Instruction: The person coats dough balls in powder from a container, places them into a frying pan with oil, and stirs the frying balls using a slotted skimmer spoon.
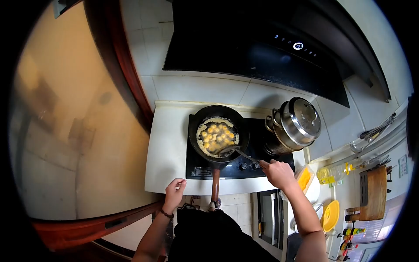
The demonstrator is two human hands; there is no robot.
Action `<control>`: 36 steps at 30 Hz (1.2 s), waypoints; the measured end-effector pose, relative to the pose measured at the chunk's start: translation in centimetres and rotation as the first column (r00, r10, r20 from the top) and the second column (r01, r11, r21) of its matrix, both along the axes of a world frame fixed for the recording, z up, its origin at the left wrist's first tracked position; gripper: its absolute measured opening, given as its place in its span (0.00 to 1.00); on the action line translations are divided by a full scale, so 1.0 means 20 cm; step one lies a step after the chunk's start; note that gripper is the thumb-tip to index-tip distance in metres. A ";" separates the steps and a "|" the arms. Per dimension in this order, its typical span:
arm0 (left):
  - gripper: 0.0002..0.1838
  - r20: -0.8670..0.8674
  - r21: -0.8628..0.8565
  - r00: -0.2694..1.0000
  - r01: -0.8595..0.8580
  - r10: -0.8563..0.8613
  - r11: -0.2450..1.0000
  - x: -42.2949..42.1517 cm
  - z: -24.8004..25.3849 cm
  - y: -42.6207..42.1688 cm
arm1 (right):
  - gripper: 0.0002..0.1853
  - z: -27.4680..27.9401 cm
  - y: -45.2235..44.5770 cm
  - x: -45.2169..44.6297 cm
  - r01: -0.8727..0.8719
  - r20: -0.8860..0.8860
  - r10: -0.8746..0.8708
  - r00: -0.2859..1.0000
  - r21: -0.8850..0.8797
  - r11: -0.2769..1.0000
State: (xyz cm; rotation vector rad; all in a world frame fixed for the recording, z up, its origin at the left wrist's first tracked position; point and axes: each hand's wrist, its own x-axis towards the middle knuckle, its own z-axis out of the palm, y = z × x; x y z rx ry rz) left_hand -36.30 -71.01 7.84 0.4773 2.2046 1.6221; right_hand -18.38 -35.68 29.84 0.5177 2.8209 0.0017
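Note:
My right hand (278,173) is closed around the handle of a cooking spatula (248,156), whose head dips into the near side of a dark frying pan (243,127). Inside the pan, several round yellow pieces of food (217,134) sit in foaming oil. The pan rests on a black glass stove (231,171), its brown wooden handle (215,185) pointing toward me. By the counter's front edge, left of that handle and apart from it, my left hand (173,193) is held half-curled, with nothing visible in it.
A lidded steel pot (299,124) occupies the stove's right side, beneath the black range hood (253,48). Farther right are a container with orange contents (304,178), an oil bottle (332,173) and a yellow basin (330,215). A wood-framed sliding door (83,144) borders the left.

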 end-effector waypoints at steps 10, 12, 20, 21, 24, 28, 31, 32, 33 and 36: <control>0.12 -0.031 -0.010 0.999 -0.013 0.013 1.000 -0.11 0.02 -0.01 | 0.20 -0.21 0.04 -0.13 0.058 -0.181 -0.063 0.981 -0.032 0.998; 0.12 -0.022 -0.020 1.000 -0.023 0.023 1.000 -0.12 0.05 0.00 | 0.19 -0.19 0.06 -0.16 0.069 -0.214 -0.083 0.973 -0.072 0.995; 0.11 0.004 0.038 1.000 -0.015 0.015 0.999 -0.12 0.03 0.08 | 0.17 -0.27 0.13 -0.35 0.054 -0.291 -0.079 0.953 -0.092 0.994; 0.11 0.000 0.038 1.000 -0.018 0.018 0.999 -0.12 0.03 0.09 | 0.16 -0.27 0.14 -0.37 0.047 -0.306 -0.076 0.949 -0.101 0.994; 0.12 -0.025 0.034 0.999 -0.021 0.022 0.999 -0.13 0.03 0.11 | 0.16 -0.30 0.17 -0.42 0.029 -0.308 -0.068 0.949 -0.127 0.991; 0.11 0.021 0.003 1.000 -0.014 0.014 1.000 -0.13 0.05 0.12 | 0.16 -0.35 0.21 -0.45 0.030 -0.317 -0.068 0.946 -0.123 0.992; 0.11 0.049 -0.013 0.999 -0.010 0.011 1.000 -0.12 0.06 0.13 | 0.16 -0.35 0.22 -0.45 0.046 -0.274 -0.074 0.959 -0.105 0.993; 0.11 0.062 -0.007 0.998 -0.015 0.015 1.000 -0.12 0.06 0.13 | 0.17 -0.35 0.24 -0.43 0.034 -0.263 -0.059 0.963 -0.101 0.994; 0.11 0.062 -0.008 0.998 -0.017 0.017 1.000 -0.12 0.06 0.13 | 0.18 -0.35 0.25 -0.42 0.022 -0.251 -0.045 0.967 -0.096 0.995; 0.12 0.042 -0.027 0.999 -0.014 0.015 1.000 -0.12 0.04 0.14 | 0.20 -0.34 0.27 -0.41 0.030 -0.266 -0.050 0.963 -0.080 0.996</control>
